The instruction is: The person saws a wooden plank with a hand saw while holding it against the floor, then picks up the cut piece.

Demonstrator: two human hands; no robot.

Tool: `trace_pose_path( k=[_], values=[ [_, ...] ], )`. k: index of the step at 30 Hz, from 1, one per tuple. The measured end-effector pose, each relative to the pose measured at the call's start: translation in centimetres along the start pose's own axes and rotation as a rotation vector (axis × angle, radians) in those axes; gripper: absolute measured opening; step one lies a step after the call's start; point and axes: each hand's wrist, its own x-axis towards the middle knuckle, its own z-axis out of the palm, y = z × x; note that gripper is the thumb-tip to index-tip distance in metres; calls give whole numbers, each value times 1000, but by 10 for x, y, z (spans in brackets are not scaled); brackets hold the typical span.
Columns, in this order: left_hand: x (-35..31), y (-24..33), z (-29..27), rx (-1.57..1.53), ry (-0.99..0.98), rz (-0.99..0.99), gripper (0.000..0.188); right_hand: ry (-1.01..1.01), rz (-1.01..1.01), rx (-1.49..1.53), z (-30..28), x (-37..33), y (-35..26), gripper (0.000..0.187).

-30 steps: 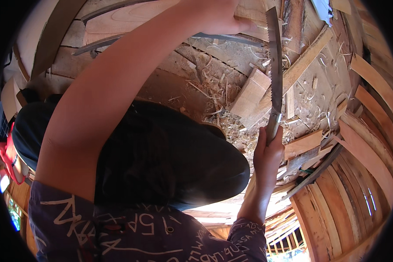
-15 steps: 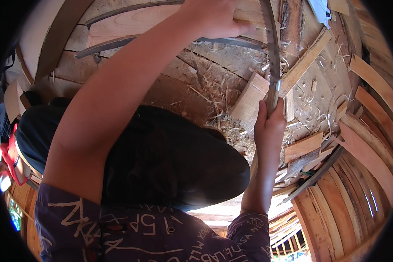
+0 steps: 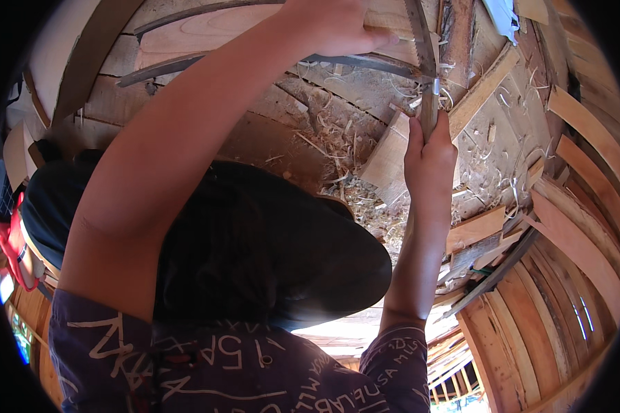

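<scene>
My right hand is wrapped round the wooden handle of a saw. A metal ferrule joins the handle to the narrow toothed blade, which runs up out of the top edge. My left hand reaches far ahead and grips a pale wooden plank just left of the blade; its thumb points toward the saw and its other fingers are mostly hidden. Dark curved strips run along the plank's near and far sides. The blade crosses by the plank's right end.
Wood shavings litter the plank floor near my dark-clothed knee. A short board lies below the saw, with a longer strip slanting to its right. Curved timber ribs line the right side. A white plastic piece lies at top right.
My right hand has pushed the saw away from me, up toward the plank, so the handle now sits nearer its edge. My left hand has stayed nearly in place.
</scene>
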Motion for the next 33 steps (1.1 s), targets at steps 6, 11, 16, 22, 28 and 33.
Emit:
trace_pose_path(
  k=[6, 11, 16, 22, 28, 33],
  values=[
    [-11, -4, 0, -38, 127, 74, 67, -13, 19, 1, -1, -38, 3, 15],
    [-6, -8, 3, 14, 98, 85, 68, -37, 110, 49, -1, -64, 1, 15],
    [-3, -13, 16, 17, 215, 126, 67, -50, 166, 45, -3, -71, 9, 16],
    [-6, -6, 13, 51, 191, 129, 69, 44, -9, 16, 13, -19, 5, 16],
    [-4, -14, 11, 59, 145, 67, 68, -33, 68, 22, 1, -41, -2, 15],
    [-6, -7, -2, -2, 48, 24, 72, -73, 186, 85, -7, -82, 7, 14]
  ],
)
